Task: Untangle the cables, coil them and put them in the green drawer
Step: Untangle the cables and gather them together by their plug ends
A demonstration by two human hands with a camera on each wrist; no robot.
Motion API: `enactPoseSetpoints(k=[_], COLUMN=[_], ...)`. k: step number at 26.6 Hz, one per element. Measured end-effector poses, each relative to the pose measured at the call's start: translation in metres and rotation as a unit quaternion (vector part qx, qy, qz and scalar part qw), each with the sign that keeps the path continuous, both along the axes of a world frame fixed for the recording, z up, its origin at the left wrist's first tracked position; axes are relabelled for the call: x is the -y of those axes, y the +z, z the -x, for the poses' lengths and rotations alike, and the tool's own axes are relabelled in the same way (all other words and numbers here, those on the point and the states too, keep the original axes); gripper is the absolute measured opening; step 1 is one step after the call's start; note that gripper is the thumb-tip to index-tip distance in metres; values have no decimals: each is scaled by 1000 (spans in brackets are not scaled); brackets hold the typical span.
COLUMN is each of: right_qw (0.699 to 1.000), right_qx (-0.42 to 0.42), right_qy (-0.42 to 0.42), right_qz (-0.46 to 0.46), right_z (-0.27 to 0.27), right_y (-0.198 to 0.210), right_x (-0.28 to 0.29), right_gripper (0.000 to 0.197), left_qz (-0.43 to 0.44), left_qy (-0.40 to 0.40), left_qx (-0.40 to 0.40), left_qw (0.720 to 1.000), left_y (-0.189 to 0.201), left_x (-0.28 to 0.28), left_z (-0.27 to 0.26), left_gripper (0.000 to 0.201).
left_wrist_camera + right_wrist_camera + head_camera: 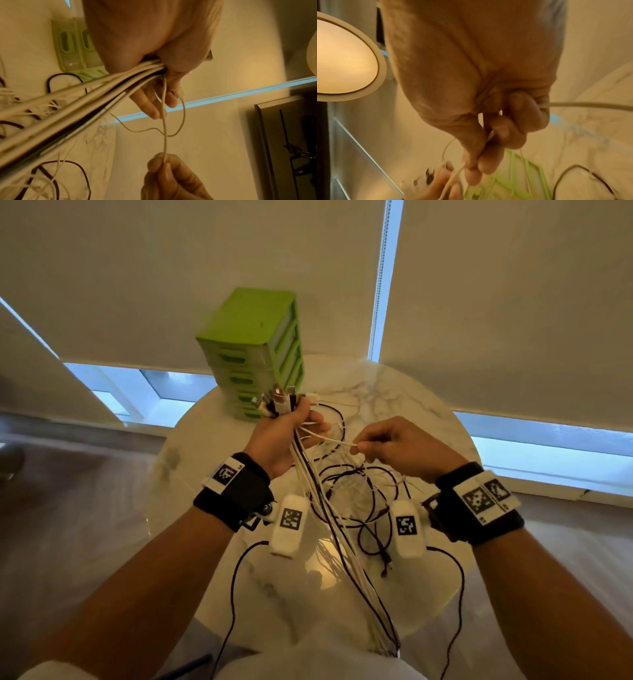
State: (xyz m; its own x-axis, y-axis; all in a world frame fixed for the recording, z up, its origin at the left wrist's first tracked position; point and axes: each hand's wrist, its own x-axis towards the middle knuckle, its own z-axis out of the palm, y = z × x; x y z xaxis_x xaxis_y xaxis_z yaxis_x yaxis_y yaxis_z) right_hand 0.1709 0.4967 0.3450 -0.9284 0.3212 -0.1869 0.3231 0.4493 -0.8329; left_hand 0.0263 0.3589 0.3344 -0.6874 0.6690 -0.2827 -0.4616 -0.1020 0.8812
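My left hand [291, 429] grips a bundle of white and black cables [318, 491] above the table, their plugs [279, 400] sticking up out of the fist. In the left wrist view the bundle [85, 102] runs out of the left hand [154, 54] toward the lower left. To the right, my right hand [394, 446] pinches one thin white cable [329, 440] that stretches across from the left hand. The same white cable [164, 121] and the right hand's fingertips [163, 162] show below. The green drawer unit [257, 347] stands just behind the left hand, drawers closed.
Loose black and white cables [363, 501] lie tangled on the round white marble table [411, 405]. A black cable end [385, 566] hangs near the front. Window blinds [496, 302] close off the back. A round lamp [346, 60] shows in the right wrist view.
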Motion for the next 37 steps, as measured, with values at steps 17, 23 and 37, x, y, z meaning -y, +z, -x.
enactPoseSetpoints(k=[17, 23, 37], right_qw=[990, 991, 971], right_qx=[-102, -115, -144], right_qy=[-38, -11, -158], right_qz=[-85, -63, 107], right_z=[49, 50, 63], right_y=[10, -10, -12], right_x=[15, 11, 6], right_gripper=[16, 19, 26], left_qz=[39, 43, -16], left_qy=[76, 45, -33], left_qx=[-76, -27, 30], left_qw=[993, 998, 999], left_y=[-1, -7, -20], left_x=[8, 7, 22], left_z=[10, 20, 39], left_gripper=[15, 12, 13])
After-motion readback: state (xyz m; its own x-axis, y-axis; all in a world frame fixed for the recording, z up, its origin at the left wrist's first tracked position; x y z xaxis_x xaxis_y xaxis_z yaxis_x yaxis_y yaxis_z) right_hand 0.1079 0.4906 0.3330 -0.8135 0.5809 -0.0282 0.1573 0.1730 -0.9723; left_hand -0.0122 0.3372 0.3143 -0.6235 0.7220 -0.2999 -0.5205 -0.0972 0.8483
